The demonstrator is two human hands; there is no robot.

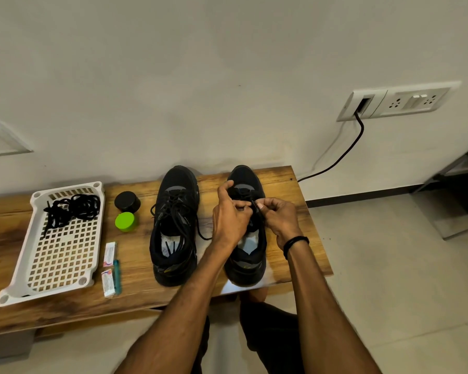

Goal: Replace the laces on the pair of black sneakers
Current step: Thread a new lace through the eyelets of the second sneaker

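Observation:
Two black sneakers stand side by side on a wooden table (287,190), toes toward the wall. The left sneaker (174,225) has a loose black lace trailing over its opening and onto the table. Over the right sneaker (245,265) my left hand (229,214) and my right hand (278,215) meet at the eyelets. Both pinch its black lace (255,209) with curled fingers. Much of this shoe's lacing is hidden by my hands. A bundle of spare black laces (70,209) lies in a white perforated tray (62,263) at the left.
Between the tray and the shoes sit a black round jar (127,201), a green-lidded jar (125,221) and two small packets with a teal pen (110,268). A black cable (343,155) hangs from the wall socket to the right. The table's right edge is close to my right wrist.

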